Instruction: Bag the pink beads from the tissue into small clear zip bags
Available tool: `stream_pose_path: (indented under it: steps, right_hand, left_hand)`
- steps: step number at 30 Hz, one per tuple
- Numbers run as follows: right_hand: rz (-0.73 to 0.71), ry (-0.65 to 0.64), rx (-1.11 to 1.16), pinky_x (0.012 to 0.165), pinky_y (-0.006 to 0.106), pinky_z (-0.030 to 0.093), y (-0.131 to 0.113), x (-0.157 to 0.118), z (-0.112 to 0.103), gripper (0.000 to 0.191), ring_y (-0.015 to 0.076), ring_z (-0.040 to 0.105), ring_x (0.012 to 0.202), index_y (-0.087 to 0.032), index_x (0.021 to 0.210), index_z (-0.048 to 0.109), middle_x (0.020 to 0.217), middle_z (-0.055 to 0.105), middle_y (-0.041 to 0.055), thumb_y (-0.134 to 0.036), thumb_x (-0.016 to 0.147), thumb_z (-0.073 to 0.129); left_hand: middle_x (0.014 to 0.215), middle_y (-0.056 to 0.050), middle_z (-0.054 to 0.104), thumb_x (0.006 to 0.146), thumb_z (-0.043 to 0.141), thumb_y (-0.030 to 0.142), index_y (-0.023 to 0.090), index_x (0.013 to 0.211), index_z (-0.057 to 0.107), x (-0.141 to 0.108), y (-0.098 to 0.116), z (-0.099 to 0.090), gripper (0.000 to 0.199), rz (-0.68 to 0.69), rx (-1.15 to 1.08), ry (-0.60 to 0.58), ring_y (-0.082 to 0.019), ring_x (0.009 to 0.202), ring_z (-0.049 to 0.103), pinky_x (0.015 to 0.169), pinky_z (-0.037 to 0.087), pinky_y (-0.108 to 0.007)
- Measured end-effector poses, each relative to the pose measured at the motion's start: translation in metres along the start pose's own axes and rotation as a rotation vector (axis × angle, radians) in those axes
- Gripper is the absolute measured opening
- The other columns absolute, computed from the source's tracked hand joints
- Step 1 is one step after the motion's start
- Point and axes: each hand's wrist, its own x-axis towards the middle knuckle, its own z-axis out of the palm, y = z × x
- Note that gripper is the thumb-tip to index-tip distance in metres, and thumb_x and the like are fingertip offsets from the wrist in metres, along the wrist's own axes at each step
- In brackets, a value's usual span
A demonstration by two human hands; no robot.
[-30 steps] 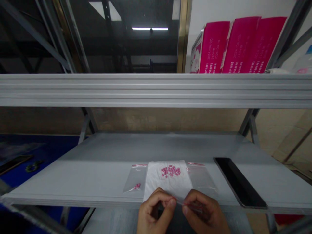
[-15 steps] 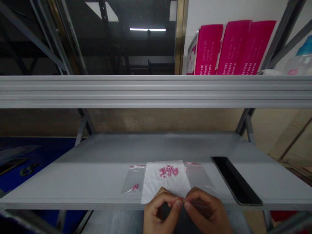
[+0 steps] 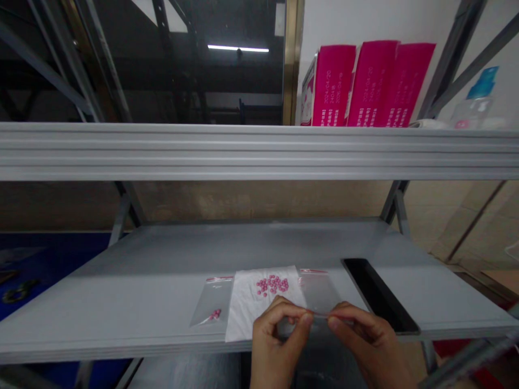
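Note:
My left hand (image 3: 279,337) and my right hand (image 3: 365,337) pinch the top edge of a clear plastic bag (image 3: 320,314) between thumbs and fingers, at the shelf's front edge. Behind them, a white tissue (image 3: 243,308) carries a loose cluster of pink beads (image 3: 273,284). Left of the tissue lies a clear zip bag (image 3: 203,302) with several pink beads (image 3: 215,314) in its lower part. Another clear zip bag (image 3: 320,286) lies flat at the tissue's right side, partly behind my hands.
A dark phone-like slab (image 3: 379,294) lies on the grey shelf (image 3: 138,281) at right. Across the view runs a metal beam (image 3: 243,154). Above it stand pink boxes (image 3: 334,86) and a blue-topped bottle (image 3: 474,105). A blue surface (image 3: 52,270) is at left.
My hands have moved apart and slightly up, with the bag's edge now stretched between them. The whole view has shifted, so the shelf items appear farther left.

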Motion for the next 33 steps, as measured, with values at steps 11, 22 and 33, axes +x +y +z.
stream_pose_path:
  steps: [11,22,33]
  right_hand:
    - [0.054,0.244,0.075,0.057,0.028,0.051,-0.024,0.039,-0.006,0.025,0.0184,0.062,0.06,-0.019,0.067,0.077,0.065,0.073,0.0061,-0.041,0.058,0.083]
    - [0.013,0.24,-0.151,0.05,0.028,0.042,0.018,0.084,-0.021,0.029,0.0163,0.055,0.05,-0.013,0.072,0.078,0.055,0.067,0.0036,-0.04,0.065,0.071]
    - [-0.246,0.405,-0.432,0.084,0.04,0.047,0.006,0.059,-0.023,0.026,0.0275,0.065,0.09,-0.018,0.092,0.074,0.096,0.072,0.0117,-0.029,0.079,0.054]
  left_hand:
    - [0.066,-0.004,0.071,0.075,0.067,0.032,0.016,0.07,0.073,0.047,0.009,0.022,0.018,-0.101,-0.081,0.09,-0.018,0.066,0.062,0.065,0.048,-0.027]
    - [0.062,-0.003,0.071,0.071,0.06,0.016,0.015,0.067,0.073,0.085,-0.031,0.033,0.013,-0.108,0.191,-0.004,-0.016,0.058,0.062,0.058,0.044,-0.024]
    - [0.081,-0.006,0.072,0.082,0.054,0.03,0.018,0.092,0.071,0.052,-0.018,-0.027,0.023,0.076,0.542,0.116,-0.024,0.072,0.064,0.071,0.046,-0.035]
